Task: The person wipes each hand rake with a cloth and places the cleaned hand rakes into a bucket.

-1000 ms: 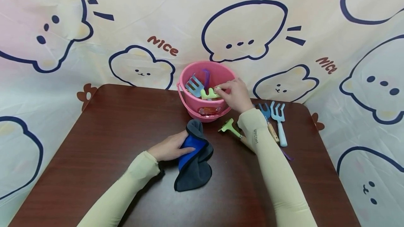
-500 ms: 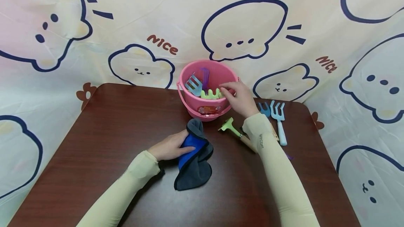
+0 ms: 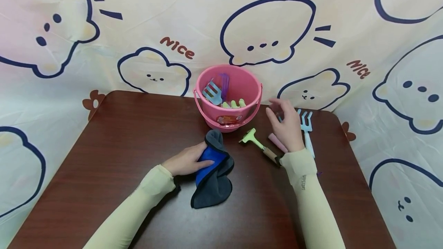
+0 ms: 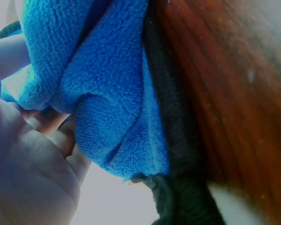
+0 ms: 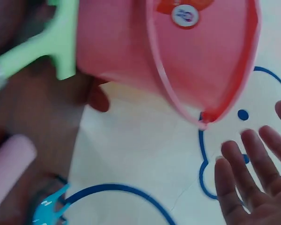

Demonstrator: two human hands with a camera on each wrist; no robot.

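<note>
My left hand (image 3: 187,161) grips a blue-and-dark-grey cloth (image 3: 216,191) in the middle of the table, thumb on the blue side. In the left wrist view, the fluffy blue face of the cloth (image 4: 112,84) hangs beside the palm. My right hand (image 3: 286,126) holds nothing, fingers apart, just right of the pink bucket (image 3: 214,110). Inside the bucket are a light blue fork (image 3: 212,94), a purple tool (image 3: 225,87) and a light green toothed piece (image 3: 235,104); their lower parts are hidden. Under the right hand, a pink handle (image 3: 277,142) shows partly.
A green-headed rake with a wooden handle (image 3: 257,143) lies before the bucket. Right of my hand lies a light blue fork (image 3: 307,126). A darker blue fork (image 5: 49,208) is mostly covered by the hand in the head view. A patterned sheet (image 3: 145,18) rises behind the table.
My right hand has let go of the green toothed piece, which sank lower in the bucket, and has moved right over the tools. The left hand and cloth have stayed put.
</note>
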